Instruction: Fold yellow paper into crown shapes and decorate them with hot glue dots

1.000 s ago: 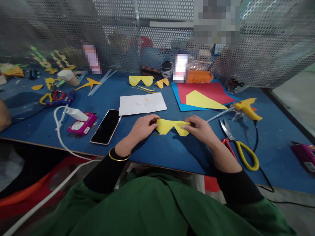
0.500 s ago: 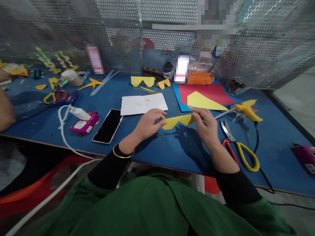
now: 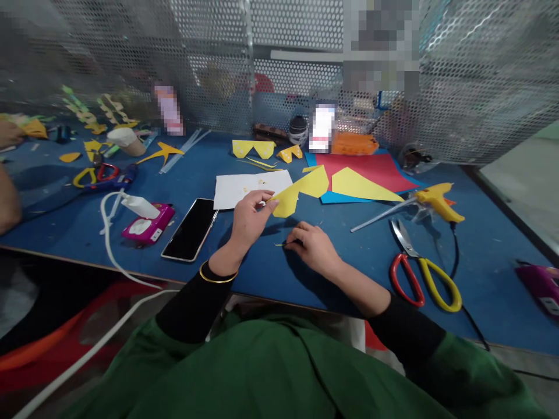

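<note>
My left hand [image 3: 252,221] pinches one end of a yellow mask-shaped paper cutout [image 3: 311,185], holding it tilted above the table. The cutout's far end reaches over the white paper [image 3: 225,191] and the red sheet. Lower down, my right hand [image 3: 315,247] is at the tabletop with its fingers drawn together. At its fingertips is one end of a thin yellow strip [image 3: 279,244]; the exact grip is partly hidden by the fingers. Farther back lie a yellow mask-shaped piece [image 3: 253,149] and a smaller orange one [image 3: 290,153], both with pale dots.
Scissors [image 3: 408,247] and a yellow glue gun [image 3: 434,201] with a long glue stick are on the right. Red paper [image 3: 371,166] and a yellow offcut [image 3: 360,185] lie behind. A phone [image 3: 191,230] and purple socket [image 3: 151,224] are left. Another person's arm [image 3: 7,201] shows far left.
My right hand has let go of the yellow cutout and moved down and left to the thin strip on the table. My left hand now holds the cutout alone, raised and tilted.
</note>
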`<move>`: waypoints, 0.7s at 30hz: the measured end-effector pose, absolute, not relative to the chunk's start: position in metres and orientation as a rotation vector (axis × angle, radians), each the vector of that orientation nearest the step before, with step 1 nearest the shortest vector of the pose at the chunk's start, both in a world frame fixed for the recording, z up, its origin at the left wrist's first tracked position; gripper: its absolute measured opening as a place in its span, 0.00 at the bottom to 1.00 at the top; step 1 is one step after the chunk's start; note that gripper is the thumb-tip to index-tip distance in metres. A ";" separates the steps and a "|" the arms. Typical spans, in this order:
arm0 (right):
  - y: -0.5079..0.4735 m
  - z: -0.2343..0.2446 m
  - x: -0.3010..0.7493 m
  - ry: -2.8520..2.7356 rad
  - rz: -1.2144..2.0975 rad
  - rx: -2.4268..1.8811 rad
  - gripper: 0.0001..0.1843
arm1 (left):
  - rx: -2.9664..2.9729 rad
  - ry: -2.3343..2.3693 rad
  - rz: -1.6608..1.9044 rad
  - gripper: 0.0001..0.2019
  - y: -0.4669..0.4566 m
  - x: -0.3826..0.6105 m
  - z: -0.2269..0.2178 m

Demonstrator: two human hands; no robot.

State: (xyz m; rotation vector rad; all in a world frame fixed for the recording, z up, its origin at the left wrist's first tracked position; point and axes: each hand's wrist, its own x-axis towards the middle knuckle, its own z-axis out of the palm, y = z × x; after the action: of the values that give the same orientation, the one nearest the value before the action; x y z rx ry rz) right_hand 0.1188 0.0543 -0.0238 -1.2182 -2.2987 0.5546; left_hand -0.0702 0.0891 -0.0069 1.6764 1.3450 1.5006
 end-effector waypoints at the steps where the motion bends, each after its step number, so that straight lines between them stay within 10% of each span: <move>1: 0.055 -0.025 0.118 -2.294 0.560 -1.237 0.04 | 1.674 1.345 1.497 0.05 0.089 -0.070 -0.006; 21: 0.052 0.009 0.154 -2.256 0.734 -1.234 0.06 | 1.754 1.467 1.436 0.08 0.083 -0.079 -0.002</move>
State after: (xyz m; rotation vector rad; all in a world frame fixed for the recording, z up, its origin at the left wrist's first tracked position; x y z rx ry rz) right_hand 0.1544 0.0516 0.0088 -1.2341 -2.2561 0.7341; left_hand -0.0791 0.0831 -0.0017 1.7535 1.4673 1.4357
